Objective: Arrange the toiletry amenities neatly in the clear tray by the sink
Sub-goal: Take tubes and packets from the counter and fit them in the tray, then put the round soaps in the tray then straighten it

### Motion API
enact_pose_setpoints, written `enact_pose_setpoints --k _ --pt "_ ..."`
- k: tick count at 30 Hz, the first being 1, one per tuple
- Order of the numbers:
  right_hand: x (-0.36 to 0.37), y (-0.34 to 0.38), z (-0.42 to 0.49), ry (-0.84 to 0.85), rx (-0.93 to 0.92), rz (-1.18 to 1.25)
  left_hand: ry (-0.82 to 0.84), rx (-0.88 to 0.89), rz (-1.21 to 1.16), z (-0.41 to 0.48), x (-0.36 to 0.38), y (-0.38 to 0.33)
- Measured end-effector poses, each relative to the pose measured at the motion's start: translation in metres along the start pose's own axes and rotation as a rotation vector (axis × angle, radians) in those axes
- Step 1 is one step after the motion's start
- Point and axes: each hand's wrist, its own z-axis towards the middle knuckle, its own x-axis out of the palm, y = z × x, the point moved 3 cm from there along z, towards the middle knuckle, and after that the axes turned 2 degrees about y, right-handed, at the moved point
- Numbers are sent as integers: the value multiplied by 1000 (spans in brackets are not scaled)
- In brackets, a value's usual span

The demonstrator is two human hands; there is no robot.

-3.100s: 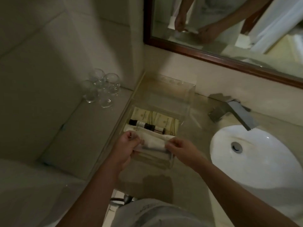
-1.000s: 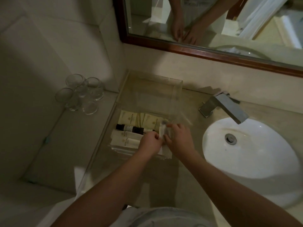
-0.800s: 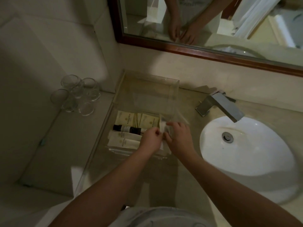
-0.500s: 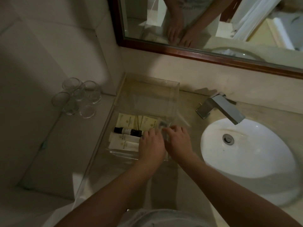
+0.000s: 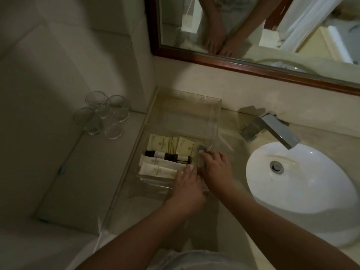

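Observation:
The clear tray point(image 5: 217, 110) sits on the counter left of the sink. Its near half holds two cream sachets point(image 5: 161, 143), a dark small bottle point(image 5: 158, 153) and two white tubes point(image 5: 155, 168), all lying crosswise. A small wrapped packet with a grey end point(image 5: 201, 150) lies along the tray's right wall. My right hand point(image 5: 217, 172) grips this packet with curled fingers. My left hand point(image 5: 188, 189) is right beside it, its straight fingertips touching the right ends of the white tubes. The far half of the tray holds nothing I can make out.
Several upturned glasses point(image 5: 103, 114) stand on the lower ledge at the left. A chrome faucet point(image 5: 272, 129) overhangs the white sink point(image 5: 302, 191) to the right. A wood-framed mirror point(image 5: 253, 26) hangs on the wall behind.
Both hands held the small packet upright above the tray's right side and have lowered it against the right wall. My left hand has slid onto the tube ends.

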Motion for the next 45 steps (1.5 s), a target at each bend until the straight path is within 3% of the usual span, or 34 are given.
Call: enact_pose_setpoints --k 5,9,21,28,36,45 --pt "-4 4 -3 -6 -1 -16 -299 -223 -199 -12 -6 41" --pt "-3 13 -14 34 -29 8 -397 -419 -269 -28 11 94" --pt "12 19 -25 165 -30 -32 -244 -358 -127 -29 29 111" --pt "6 13 -23 140 -15 29 -339 -423 -209 -31 19 98" --pt "-29 -74 -93 -23 111 131 -395 -168 -213 -27 0 -22" --pt "-87 -292 -259 -189 478 113 -297 226 -226 -20 43 -278"
